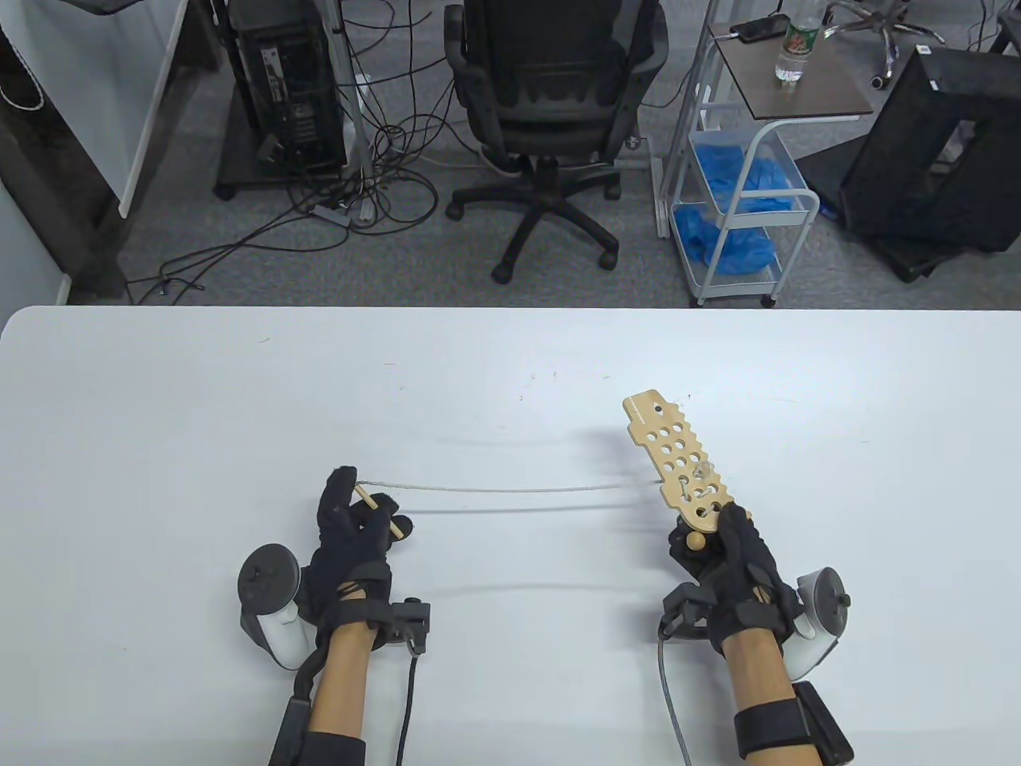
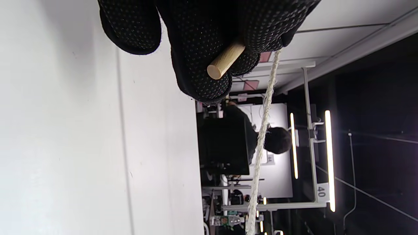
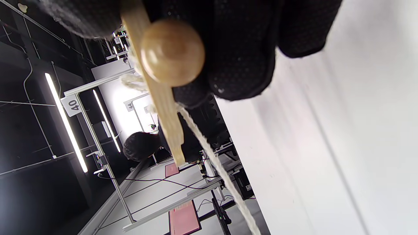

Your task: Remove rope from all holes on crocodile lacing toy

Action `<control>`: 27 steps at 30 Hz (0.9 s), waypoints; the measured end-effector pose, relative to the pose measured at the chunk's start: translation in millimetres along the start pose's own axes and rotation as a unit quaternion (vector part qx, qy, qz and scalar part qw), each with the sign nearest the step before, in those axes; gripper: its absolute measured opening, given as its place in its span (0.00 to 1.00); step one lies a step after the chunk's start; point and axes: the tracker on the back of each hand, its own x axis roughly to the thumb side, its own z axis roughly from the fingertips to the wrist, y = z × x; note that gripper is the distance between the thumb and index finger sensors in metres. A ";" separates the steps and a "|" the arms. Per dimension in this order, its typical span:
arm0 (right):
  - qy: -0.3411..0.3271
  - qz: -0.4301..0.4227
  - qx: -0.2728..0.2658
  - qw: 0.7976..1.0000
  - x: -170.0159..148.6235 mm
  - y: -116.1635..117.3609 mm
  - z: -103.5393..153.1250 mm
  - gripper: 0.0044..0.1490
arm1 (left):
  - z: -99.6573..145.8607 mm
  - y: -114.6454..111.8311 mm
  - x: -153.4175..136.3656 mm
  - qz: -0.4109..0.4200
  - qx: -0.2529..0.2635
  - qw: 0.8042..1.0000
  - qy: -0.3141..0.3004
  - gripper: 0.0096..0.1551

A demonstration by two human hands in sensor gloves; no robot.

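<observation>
Two gloved hands are working over the white table (image 1: 510, 375). From above, the left hand (image 1: 355, 531) is pinching a small wooden stick (image 1: 375, 505), and the rope (image 1: 510, 488) is stretching tight across to the crocodile board (image 1: 676, 459). The right hand (image 1: 730, 562) is gripping the board's near end, by a wooden ball (image 1: 696, 541).

On the left wrist, the fingers (image 2: 196, 75) are curling round the stick.

On the right wrist, the fingers (image 3: 241, 55) are holding the board edge-on.
</observation>
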 end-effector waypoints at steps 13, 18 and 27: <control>-0.007 -0.057 -0.025 0.998 2.3 -8.6 1.4 0.30 | 3.5 8.7 -2.7 0.013 0.059 0.998 0.006 0.34; -0.005 -0.091 -0.032 0.995 2.1 -13.0 1.6 0.30 | 4.4 11.9 -7.4 0.036 0.075 0.996 0.030 0.30; -0.017 -0.116 -0.056 0.992 4.6 -17.7 3.8 0.30 | 5.5 15.6 -12.8 0.058 0.095 0.993 0.050 0.28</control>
